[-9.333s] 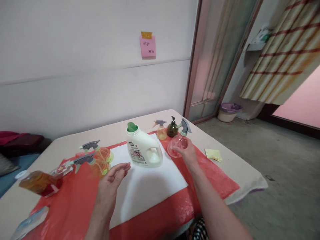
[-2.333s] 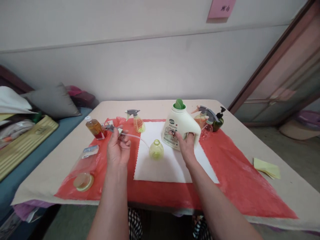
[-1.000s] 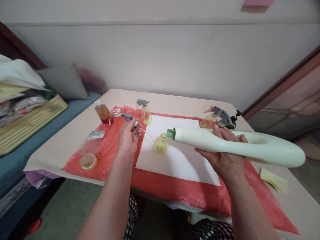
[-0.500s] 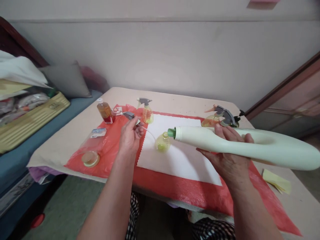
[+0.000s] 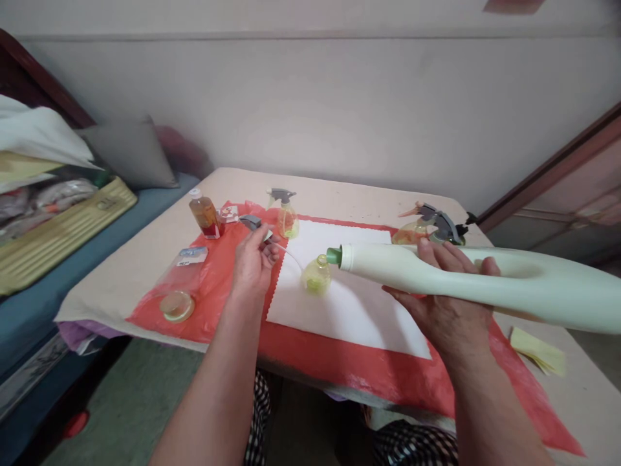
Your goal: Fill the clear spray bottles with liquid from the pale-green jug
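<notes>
My left hand [image 5: 255, 262] is closed on a grey trigger spray head [image 5: 251, 222], whose thin pale tube trails toward a small yellow bottle. That open-necked bottle [image 5: 316, 278] stands on a white sheet [image 5: 359, 323] with a little liquid in it. My right hand [image 5: 449, 298] grips a long pale-green bottle [image 5: 524, 272] by its moulded handle, holding it nearly level. Its green spout [image 5: 334, 256] points left, right beside the small bottle's mouth; I cannot tell whether they touch. No stream shows from the spout.
Red plastic sheeting [image 5: 339, 369] covers much of the table. At left are a brown liquid bottle [image 5: 204, 217], a clear round container [image 5: 177, 306] and a plastic packet [image 5: 189, 262]. A yellow spray bottle [image 5: 288, 220] stands behind; more spray bottles [image 5: 412, 232] and a yellow cloth [image 5: 538, 351] are at right.
Almost nothing differs. The whole view has shifted slightly, and the pale-green bottle reaches a little farther right in the frame. Both hands keep their holds.
</notes>
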Motion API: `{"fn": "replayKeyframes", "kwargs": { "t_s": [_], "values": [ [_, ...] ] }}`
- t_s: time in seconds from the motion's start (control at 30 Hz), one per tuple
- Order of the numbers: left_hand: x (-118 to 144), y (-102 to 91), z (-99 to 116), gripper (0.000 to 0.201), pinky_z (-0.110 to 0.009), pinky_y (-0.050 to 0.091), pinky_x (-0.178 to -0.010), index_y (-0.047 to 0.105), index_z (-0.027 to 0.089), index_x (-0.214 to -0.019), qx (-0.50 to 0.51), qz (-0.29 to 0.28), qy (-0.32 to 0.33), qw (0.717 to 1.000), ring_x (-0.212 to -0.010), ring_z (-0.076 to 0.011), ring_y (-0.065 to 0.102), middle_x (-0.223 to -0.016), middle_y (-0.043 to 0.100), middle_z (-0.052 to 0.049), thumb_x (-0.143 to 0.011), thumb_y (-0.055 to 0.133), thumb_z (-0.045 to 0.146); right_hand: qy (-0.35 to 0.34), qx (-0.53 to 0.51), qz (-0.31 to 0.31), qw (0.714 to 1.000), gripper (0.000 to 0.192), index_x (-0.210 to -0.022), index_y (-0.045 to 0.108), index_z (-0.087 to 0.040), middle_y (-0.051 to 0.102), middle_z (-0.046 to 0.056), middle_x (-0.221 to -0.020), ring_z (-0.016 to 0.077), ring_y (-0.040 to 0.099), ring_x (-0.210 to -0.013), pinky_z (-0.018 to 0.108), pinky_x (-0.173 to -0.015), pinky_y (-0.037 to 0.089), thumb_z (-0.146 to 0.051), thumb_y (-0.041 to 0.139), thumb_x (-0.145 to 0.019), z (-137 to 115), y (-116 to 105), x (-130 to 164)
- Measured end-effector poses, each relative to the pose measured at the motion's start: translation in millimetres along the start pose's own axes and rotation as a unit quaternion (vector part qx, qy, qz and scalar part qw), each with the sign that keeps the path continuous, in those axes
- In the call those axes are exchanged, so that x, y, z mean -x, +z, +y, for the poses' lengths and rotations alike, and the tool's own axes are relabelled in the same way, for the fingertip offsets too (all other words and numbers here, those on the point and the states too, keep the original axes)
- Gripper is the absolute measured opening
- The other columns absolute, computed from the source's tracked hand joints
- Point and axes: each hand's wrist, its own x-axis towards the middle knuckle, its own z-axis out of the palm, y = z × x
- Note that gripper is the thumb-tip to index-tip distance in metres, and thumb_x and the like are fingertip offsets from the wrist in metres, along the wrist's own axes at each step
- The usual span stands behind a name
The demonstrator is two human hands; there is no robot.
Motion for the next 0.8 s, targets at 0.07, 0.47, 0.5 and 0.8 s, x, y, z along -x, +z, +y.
{"fn": "replayKeyframes", "kwargs": {
  "t_s": [0.07,0.47,0.5,0.8],
  "values": [
    [0.3,0.2,-0.1,0.013,-0.016,0.04,-0.044,0.069,0.012,-0.083,-0.002,-0.001,0.0,1.0,-0.047,-0.006,0.052,-0.065,0.064,-0.004,-0.082,0.069,0.025,0.0,0.002,-0.004,1.0,0.084,-0.153,0.031,-0.016,0.059,0.021,-0.135,0.04,0.051,-0.13,0.062,-0.111,0.023,-0.054,0.065,-0.087,-0.5,-1.1,-0.7],
    [1.4,0.2,1.8,0.013,-0.016,0.04,-0.044,0.069,0.013,-0.083,-0.008,-0.002,0.003,1.0,-0.047,-0.006,0.052,-0.066,0.064,-0.004,-0.081,0.07,0.026,-0.012,0.014,0.001,1.0,0.081,-0.152,0.033,-0.016,0.06,0.021,-0.135,0.0397,0.053,-0.129,0.062,-0.112,0.023,-0.053,0.065,-0.087,-3.6,-6.2,-5.1],
    [1.2,0.0,1.8,0.013,-0.016,0.04,-0.044,0.069,0.013,-0.083,-0.009,-0.003,0.004,1.0,-0.047,-0.006,0.052,-0.066,0.064,-0.003,-0.081,0.07,0.026,-0.009,0.011,-0.004,1.0,0.082,-0.153,0.031,-0.017,0.06,0.021,-0.135,0.0397,0.052,-0.129,0.062,-0.112,0.023,-0.051,0.066,-0.087,-4.1,-7.2,-5.4],
    [1.0,-0.8,2.6,0.013,-0.016,0.04,-0.044,0.069,0.013,-0.084,-0.006,-0.003,0.004,1.0,-0.047,-0.0059,0.052,-0.066,0.064,-0.003,-0.082,0.069,0.025,-0.005,-0.003,-0.026,1.0,0.081,-0.153,0.029,-0.018,0.058,0.021,-0.137,0.0402,0.05,-0.13,0.065,-0.111,0.02,-0.049,0.065,-0.088,-5.9,-10.1,-7.5]
  ]
}}
